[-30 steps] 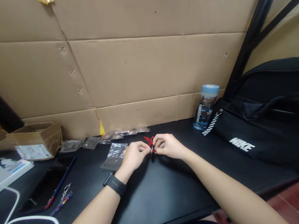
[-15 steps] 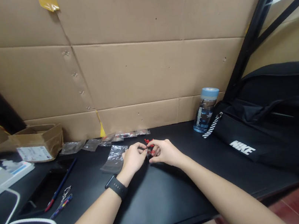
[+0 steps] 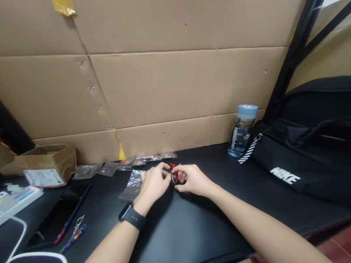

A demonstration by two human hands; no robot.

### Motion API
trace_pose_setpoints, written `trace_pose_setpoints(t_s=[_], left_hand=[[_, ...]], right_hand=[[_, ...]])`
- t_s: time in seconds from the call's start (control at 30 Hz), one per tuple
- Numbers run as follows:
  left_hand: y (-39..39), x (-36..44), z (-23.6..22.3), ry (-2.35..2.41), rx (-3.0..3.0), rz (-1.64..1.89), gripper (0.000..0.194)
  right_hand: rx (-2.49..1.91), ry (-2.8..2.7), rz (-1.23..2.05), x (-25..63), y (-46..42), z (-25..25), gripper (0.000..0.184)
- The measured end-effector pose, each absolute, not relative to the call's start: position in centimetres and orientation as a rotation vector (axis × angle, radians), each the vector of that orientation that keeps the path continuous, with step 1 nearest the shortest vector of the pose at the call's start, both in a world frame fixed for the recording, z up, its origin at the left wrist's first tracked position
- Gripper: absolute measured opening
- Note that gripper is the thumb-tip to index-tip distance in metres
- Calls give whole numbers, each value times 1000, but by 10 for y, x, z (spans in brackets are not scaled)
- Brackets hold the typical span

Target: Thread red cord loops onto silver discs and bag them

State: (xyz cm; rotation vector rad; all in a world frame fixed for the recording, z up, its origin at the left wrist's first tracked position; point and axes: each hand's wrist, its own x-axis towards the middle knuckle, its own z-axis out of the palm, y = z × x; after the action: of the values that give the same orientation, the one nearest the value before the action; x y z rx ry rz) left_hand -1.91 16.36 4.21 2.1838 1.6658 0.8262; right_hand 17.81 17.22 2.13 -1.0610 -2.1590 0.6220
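My left hand [image 3: 153, 184], with a black watch on the wrist, and my right hand [image 3: 193, 180] meet over the black table [image 3: 184, 231]. Both pinch a small red object [image 3: 174, 167] with what looks like a metal ring between the fingertips. Its exact shape is too small to make out. A clear plastic bag [image 3: 133, 184] lies flat just left of my left hand.
Several small clear bags [image 3: 127, 163] line the cardboard wall. A cardboard box [image 3: 48, 164], a dark phone-like slab [image 3: 56, 219], pens [image 3: 74, 234] and a white cable [image 3: 32, 258] lie at the left. A blue-capped bottle [image 3: 242, 130] and a black bag [image 3: 322, 144] stand at the right.
My hands have closed tighter around the red object, so less of it shows. The view has shifted slightly; nothing else has moved.
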Motion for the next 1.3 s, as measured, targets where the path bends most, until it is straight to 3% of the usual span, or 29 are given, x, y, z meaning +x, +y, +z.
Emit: trace_pose_setpoints(t_s=[0.23, 0.37, 0.5, 0.63, 0.9, 1.13, 1.3], left_hand=[[181, -104, 70, 1317, 2378, 552, 27], [178, -138, 72, 1428, 2309, 346, 54], [176, -144, 68, 1429, 2233, 127, 61], [175, -125, 59, 1433, 2275, 133, 68], [159, -69, 53, 1226, 2529, 230, 51], [156, -64, 62, 1064, 2566, 278, 65], [161, -58, 54, 1055, 2558, 298, 49]], right_hand=[[-1060, -2192, 482, 183, 173, 25, 47], [-1068, -2205, 577, 182, 173, 22, 47], [-1012, -2205, 585, 182, 173, 24, 46], [-936, -2148, 673, 186, 172, 32, 47], [-934, -2217, 641, 202, 169, 47, 48], [-949, -2339, 589, 203, 162, 60, 36], [-912, -2427, 555, 203, 158, 65, 27]])
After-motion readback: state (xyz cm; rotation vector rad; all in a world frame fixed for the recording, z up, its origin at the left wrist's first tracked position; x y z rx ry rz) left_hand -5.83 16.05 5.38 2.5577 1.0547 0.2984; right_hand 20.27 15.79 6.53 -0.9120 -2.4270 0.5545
